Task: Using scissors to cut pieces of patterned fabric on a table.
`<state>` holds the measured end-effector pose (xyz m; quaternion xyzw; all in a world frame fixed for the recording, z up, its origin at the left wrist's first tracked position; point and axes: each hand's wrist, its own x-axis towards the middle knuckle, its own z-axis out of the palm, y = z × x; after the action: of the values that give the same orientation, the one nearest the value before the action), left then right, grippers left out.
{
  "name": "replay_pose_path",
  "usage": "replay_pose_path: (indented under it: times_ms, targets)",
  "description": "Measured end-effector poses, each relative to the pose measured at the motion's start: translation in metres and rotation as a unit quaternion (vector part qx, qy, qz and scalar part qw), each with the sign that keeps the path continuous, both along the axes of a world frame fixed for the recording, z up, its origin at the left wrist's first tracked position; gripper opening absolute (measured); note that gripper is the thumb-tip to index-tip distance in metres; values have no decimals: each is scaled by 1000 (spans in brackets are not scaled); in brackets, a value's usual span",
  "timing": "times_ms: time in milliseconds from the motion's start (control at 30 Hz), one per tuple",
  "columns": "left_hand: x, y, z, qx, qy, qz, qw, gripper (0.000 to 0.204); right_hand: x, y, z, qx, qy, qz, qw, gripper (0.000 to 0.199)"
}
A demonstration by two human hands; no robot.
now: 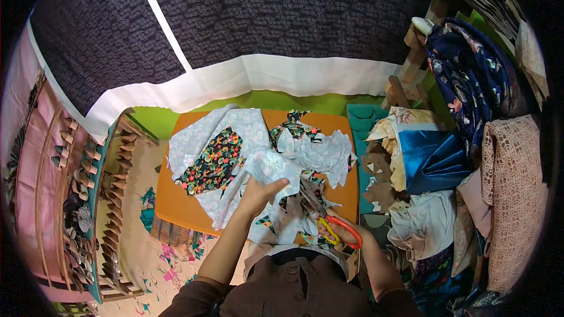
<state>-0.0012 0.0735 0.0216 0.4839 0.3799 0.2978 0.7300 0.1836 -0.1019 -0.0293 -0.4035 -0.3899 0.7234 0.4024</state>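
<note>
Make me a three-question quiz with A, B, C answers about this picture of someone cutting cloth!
1. Where does the flowered black cloth lie?
A. On the orange board
B. On the lace cloth
C. On the blue satin

2. What colour are the scissors' handles?
A. Green and white
B. Orange and yellow
C. Black

3. What is the left hand doing?
A. Resting flat on the floor
B. Holding up pale cloth
C. Holding the scissors

Answers:
1. A: it lies on the left part of the orange board.
2. B: the scissors in the right hand have an orange and a yellow loop.
3. B: the left hand grips the pale cloth.
</note>
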Motion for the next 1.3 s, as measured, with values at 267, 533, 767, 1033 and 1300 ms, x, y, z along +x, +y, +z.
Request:
replay_pose_path:
  times_ms: [267,533,767,1033,1300]
  targets:
    - [5,-5,2,53,8,-57,997,66,-14,18,11,42,22,-61,997,67]
    - [0,-1,-1,11,-6,-65,998,68,-15,17,12,-33,54,-87,994,55]
    - [-5,3,16,-32,66,-123,990,78,-7,17,6,25,-29,-76,996,56]
    - [1,-2,-6,103,23,-150,983,93,-22,22,35,4,4,-66,998,83]
    - [2,-3,-2,64,34,-163,984,94,-17,19,27,79,-17,-51,995,90]
